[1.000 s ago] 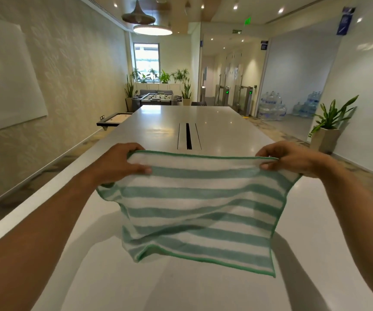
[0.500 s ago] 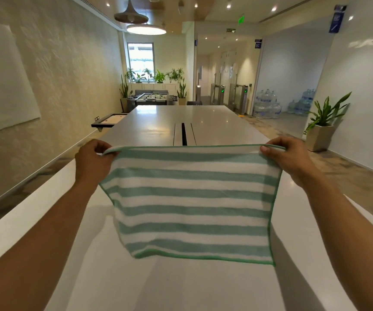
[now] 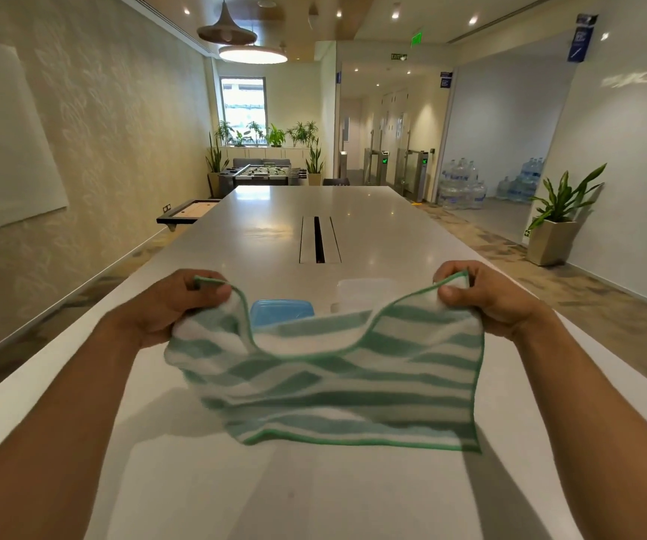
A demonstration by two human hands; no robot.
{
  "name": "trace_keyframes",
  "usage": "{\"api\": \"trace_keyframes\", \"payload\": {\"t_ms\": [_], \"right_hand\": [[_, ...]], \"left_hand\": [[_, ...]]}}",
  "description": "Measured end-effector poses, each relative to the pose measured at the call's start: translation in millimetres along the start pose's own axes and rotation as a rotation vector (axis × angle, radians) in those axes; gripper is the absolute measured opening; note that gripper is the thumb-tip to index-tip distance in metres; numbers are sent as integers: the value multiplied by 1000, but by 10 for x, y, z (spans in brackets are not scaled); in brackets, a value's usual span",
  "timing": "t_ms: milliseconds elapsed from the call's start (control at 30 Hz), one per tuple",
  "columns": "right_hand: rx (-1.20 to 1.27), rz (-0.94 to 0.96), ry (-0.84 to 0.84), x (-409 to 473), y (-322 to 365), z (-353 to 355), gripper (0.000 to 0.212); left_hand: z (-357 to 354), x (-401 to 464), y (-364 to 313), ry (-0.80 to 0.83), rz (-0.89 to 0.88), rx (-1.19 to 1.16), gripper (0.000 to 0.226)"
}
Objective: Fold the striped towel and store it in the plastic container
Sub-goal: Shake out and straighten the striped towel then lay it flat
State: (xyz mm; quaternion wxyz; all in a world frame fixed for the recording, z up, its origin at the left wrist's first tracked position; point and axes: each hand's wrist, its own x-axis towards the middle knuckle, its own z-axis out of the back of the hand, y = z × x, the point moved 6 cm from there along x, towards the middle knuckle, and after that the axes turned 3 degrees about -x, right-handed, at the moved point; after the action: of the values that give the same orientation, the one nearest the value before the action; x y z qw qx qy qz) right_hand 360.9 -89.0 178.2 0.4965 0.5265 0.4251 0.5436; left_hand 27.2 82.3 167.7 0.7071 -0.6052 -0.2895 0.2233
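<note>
- While my left hand (image 3: 181, 302) and my right hand (image 3: 481, 298) each pinch a top corner shut between thumb and fingers, the striped towel (image 3: 337, 387) hangs slack between them above the bench (image 3: 314, 496), its upper edge sagging in the middle.
- Its long axis runs left to right, from one hand to the other; the stripes run the same way.
- Beyond the sag sits a blue lid (image 3: 282, 311), and just right of it the clear plastic container (image 3: 364, 292), straight ahead and, I judge, slightly nearer my right hand.
- Folding comes first, I reckon: bringing the two corners together would halve it crosswise.
</note>
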Motion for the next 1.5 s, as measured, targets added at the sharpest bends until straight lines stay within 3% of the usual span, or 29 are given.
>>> {"api": "trace_keyframes", "payload": {"t_ms": [67,100,133,233,300,500,700,900,1200,1367,1500], "right_hand": [[55,25,-13,51,51,-52,41],[46,31,-123,118,39,-39,38],[-18,21,-303,202,-7,29,33],[-330,-92,-1004,279,-109,233,19],[-410,-95,-1131,300,-94,148,20],[-264,-35,-872,472,-41,-283,13],[-67,-8,-613,601,-120,-709,7],[18,62,-414,596,-87,-957,15],[65,74,-379,491,-133,-908,24],[104,74,-470,443,-145,-836,16],[-85,110,-545,425,-92,-836,11]], "left_hand": [[-30,35,-93,9,-32,-55,44],[-9,88,-110,-81,-57,-48,42],[42,156,-96,-230,-70,4,39],[199,217,-18,-892,-30,389,32],[56,178,-47,-1058,-33,468,29],[-377,272,-157,-914,-47,392,18],[-769,385,-267,-734,-103,320,22],[-1031,472,-192,-544,-107,220,16],[-1164,368,-192,-513,-206,306,20],[-1271,286,-234,-548,-334,428,24],[-1457,276,-218,-503,-367,562,24]]}}
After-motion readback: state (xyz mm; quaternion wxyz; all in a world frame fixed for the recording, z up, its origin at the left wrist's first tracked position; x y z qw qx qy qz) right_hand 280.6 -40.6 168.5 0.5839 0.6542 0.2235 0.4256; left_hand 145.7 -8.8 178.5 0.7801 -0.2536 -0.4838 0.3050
